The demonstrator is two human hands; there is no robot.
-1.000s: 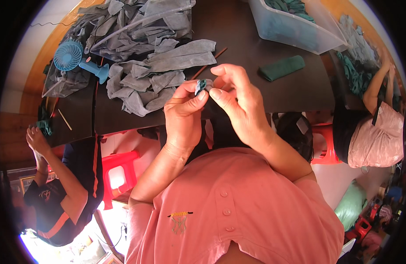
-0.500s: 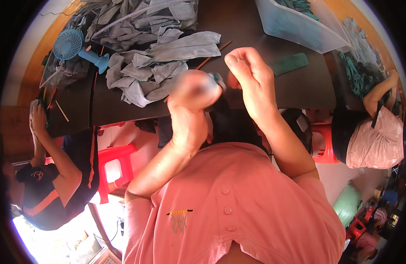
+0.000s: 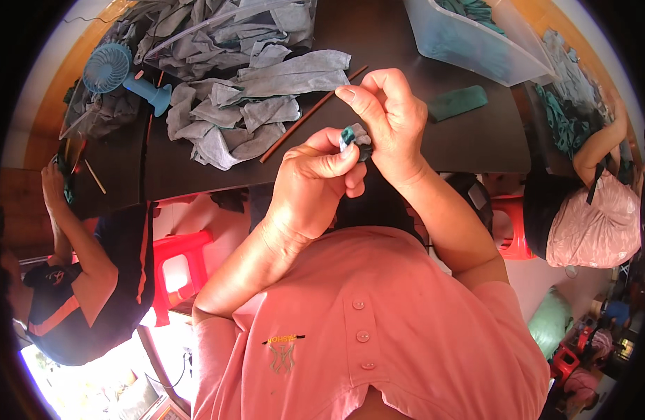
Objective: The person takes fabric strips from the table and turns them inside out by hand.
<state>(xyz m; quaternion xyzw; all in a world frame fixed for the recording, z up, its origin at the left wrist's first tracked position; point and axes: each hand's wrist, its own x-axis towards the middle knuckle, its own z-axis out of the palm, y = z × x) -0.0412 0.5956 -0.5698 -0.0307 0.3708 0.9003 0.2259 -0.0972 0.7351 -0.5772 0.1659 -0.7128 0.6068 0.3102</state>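
Observation:
My left hand (image 3: 312, 171) pinches a small bunched piece of fabric (image 3: 357, 136), green and grey, between thumb and fingers in front of my chest. Close beside it, at the right, my right hand (image 3: 392, 115) is raised with its thumb tip pressed to a curled forefinger. Whatever that pinch holds, if anything, is too small to make out. Beyond my hands, a brown stick (image 3: 312, 116) lies slantwise on the dark table (image 3: 217, 182). Grey cloth pieces (image 3: 231, 126) are heaped left of the stick. A flat green cloth strip (image 3: 459, 103) lies to the right.
A clear bin of grey cloth (image 3: 231, 35) stands at the far left and a clear bin of green cloth (image 3: 476, 52) at the far right. A blue fan (image 3: 149, 93) lies at the left. Co-workers sit on both sides, near red stools (image 3: 182, 269).
My left hand has turned, and the bunched fabric now shows in its fingers. The right hand has shifted slightly left. The left co-worker's hands have moved a little.

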